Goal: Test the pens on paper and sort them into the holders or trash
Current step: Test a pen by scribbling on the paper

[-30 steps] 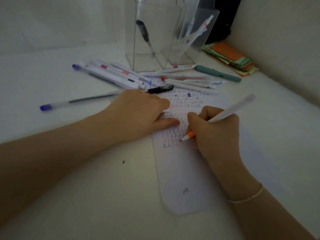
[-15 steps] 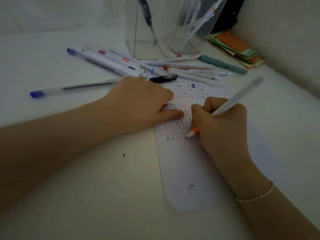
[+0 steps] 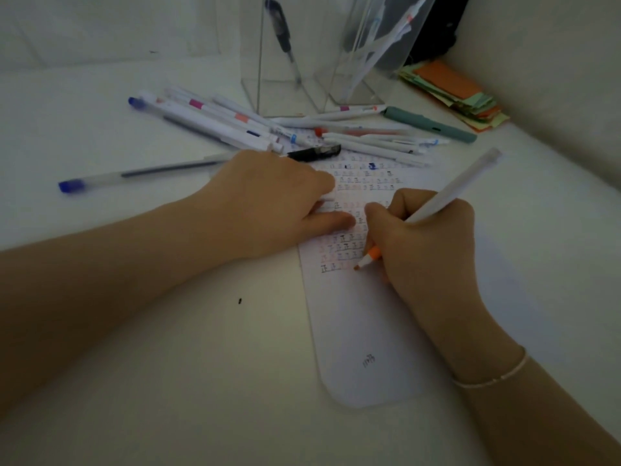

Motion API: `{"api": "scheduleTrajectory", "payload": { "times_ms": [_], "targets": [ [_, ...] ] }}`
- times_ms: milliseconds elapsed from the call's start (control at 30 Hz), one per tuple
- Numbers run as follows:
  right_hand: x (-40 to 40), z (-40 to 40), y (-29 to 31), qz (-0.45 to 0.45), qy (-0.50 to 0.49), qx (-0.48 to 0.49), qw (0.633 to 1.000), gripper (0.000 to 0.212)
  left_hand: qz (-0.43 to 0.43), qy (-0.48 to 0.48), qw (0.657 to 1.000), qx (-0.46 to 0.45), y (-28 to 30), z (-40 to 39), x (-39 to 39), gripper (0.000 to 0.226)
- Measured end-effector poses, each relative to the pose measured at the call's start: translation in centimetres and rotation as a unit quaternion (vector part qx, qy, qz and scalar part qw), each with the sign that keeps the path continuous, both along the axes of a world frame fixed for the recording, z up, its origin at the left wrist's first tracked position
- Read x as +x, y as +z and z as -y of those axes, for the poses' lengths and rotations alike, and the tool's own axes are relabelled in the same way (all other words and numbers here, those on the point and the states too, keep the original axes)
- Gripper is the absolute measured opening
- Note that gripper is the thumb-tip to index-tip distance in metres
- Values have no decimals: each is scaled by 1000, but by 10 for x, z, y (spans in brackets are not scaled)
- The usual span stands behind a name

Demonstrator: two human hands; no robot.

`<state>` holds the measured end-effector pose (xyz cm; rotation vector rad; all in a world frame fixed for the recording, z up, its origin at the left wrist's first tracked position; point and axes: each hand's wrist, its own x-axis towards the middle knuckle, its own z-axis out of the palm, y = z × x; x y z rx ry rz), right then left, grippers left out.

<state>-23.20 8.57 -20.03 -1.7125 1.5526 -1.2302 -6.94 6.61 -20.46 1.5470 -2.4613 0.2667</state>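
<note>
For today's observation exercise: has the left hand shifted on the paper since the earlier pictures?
No. The left hand stays on the paper, just below the black pen.

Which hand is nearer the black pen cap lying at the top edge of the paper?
Left. The left hand rests on the paper just below and left of the black cap, almost touching it. The right hand, holding the orange-tipped pen, sits farther down and right.

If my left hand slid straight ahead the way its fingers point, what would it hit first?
Probably your right hand: the left hand lies flat on the paper, fingers aimed right, thumb tip almost touching it. Only a narrow strip of paper separates them.
</note>
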Motion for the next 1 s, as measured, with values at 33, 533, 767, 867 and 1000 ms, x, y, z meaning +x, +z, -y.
{"api": "scheduleTrajectory", "payload": {
  "times_ms": [33,533,767,867,1000],
  "targets": [
    [1,0,0,-3,-2,-6,1000,34,-8,0,1000,-2,0,0,0,47],
    [-10,4,13,411,76,113,901,29,-112,-83,988,-61,-5,-3,0,35],
    [-9,2,10,355,95,97,925,19,-118,-110,986,-47,-3,-2,-1,34],
    [-10,1,11,304,107,96,942,18,-122,-147,981,-27,-1,-1,0,27],
    [-11,1,10,280,136,97,945,17,-127,-184,975,-1,-1,-2,0,27]
  ]
}}
